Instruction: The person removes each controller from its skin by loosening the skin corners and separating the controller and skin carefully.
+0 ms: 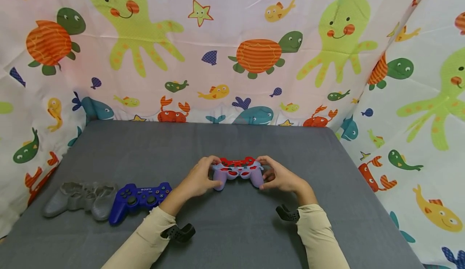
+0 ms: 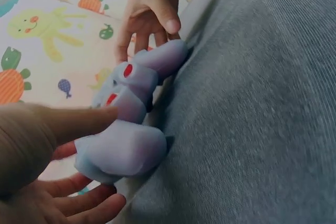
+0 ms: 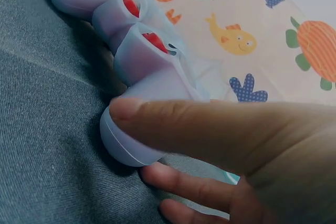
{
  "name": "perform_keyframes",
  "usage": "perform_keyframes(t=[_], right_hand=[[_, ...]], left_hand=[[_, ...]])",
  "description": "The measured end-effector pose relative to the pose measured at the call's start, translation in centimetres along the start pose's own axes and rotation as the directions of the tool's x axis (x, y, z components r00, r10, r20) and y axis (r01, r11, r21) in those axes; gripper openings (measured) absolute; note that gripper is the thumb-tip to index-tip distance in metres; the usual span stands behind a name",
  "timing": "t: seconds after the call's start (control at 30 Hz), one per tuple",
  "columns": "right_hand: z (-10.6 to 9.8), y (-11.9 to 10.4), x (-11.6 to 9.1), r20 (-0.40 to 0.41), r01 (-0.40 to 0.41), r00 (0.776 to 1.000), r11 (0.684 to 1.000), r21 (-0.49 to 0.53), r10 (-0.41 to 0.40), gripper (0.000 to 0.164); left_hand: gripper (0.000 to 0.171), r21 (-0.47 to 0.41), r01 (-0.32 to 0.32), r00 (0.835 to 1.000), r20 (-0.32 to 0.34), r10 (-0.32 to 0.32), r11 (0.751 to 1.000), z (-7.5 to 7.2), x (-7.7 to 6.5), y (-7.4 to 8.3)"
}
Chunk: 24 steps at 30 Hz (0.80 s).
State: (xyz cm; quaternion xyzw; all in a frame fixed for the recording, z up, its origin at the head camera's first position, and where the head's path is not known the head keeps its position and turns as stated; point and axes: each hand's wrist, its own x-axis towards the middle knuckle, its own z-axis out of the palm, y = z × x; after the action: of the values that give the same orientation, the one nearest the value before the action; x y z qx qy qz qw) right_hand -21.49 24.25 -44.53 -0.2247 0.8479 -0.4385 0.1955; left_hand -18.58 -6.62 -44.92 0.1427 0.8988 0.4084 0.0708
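A red game controller (image 1: 237, 163) sits over the middle of the grey table, its handles inside a pale lilac silicone cover (image 1: 220, 175). The controller's red upper part with the buttons shows bare; more red shows through the cover's round openings. My left hand (image 1: 197, 179) holds the left handle between thumb and fingers. At the other handle, my right hand (image 1: 282, 176) grips with thumb in front and fingers behind. In the left wrist view the lilac handle (image 2: 123, 148) lies between the left thumb and fingers. The right thumb presses along the covered handle (image 3: 123, 137) in the right wrist view.
To the left on the grey table (image 1: 239, 228) lie a blue game controller (image 1: 121, 204) and, touching or overlapping it, a grey silicone cover (image 1: 58, 204). A curtain (image 1: 218, 31) printed with sea animals hangs behind and along both sides. Black bands (image 1: 179, 232) hang at both wrists.
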Motion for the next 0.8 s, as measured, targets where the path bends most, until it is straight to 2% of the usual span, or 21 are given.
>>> perform_keyframes(t=[0.13, 0.23, 0.5, 0.8], right_hand=[[0.1, 0.2, 0.0, 0.003, -0.021, 1.000, 1.000, -0.013, 0.021, 0.080], [0.1, 0.5, -0.1, 0.009, -0.023, 1.000, 1.000, -0.015, 0.023, 0.079], [0.1, 0.5, -0.2, 0.022, -0.015, 1.000, 1.000, -0.015, 0.015, 0.079], [0.6, 0.5, 0.4, -0.018, 0.002, 1.000, 1.000, 0.017, -0.002, 0.073]], left_hand=[[0.081, 0.002, -0.008, 0.997, 0.075, 0.008, 1.000, 0.1, -0.4, -0.4], [0.086, -0.027, -0.018, 0.995, 0.094, 0.021, 0.999, 0.4, -0.5, -0.7], [0.085, 0.000, -0.024, 0.999, 0.038, 0.024, 1.000, 1.5, 0.0, -1.1], [0.088, 0.005, -0.021, 1.000, -0.004, 0.021, 1.000, 1.6, 0.1, -1.4]])
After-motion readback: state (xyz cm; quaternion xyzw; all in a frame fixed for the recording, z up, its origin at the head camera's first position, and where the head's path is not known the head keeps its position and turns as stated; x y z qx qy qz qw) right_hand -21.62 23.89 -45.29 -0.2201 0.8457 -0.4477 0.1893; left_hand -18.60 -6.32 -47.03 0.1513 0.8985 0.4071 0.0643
